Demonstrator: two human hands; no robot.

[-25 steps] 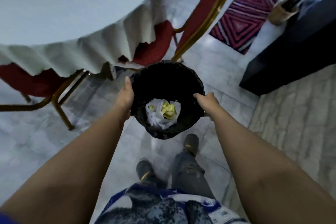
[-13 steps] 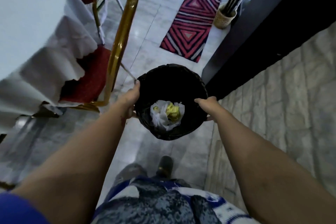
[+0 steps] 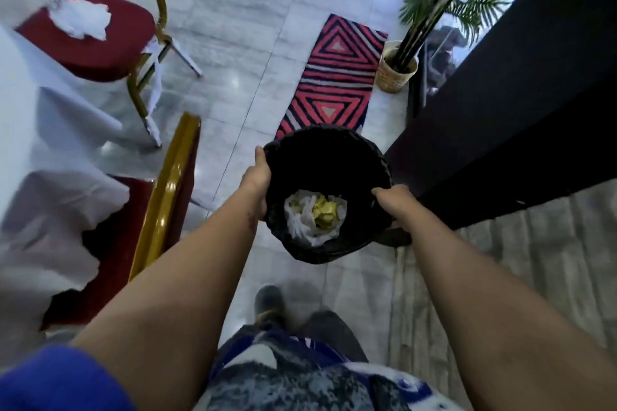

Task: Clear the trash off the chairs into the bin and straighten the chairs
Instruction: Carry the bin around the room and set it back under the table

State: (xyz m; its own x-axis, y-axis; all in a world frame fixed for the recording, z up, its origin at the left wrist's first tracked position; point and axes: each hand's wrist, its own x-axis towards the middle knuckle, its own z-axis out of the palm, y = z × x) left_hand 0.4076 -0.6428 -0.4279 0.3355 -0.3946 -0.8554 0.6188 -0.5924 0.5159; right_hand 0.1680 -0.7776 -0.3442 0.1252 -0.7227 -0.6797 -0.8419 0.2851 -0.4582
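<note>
left hand (image 3: 257,177), right hand (image 3: 395,203) gripped opposite rims of bin (image 3: 329,153) | gold-framed chair (image 3: 167,187) close at left | rug (image 3: 337,77), potted plant (image 3: 397,72) ahead | crumpled paper (image 3: 81,18) on far chair (image 3: 100,50)

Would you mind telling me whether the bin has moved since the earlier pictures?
Yes. The bin has been carried toward the striped rug: its far rim now overlaps the rug's near end.

Bin (image 3: 329,157): matt black plastic liner; chair frame (image 3: 168,187): glossy gold metal
</note>
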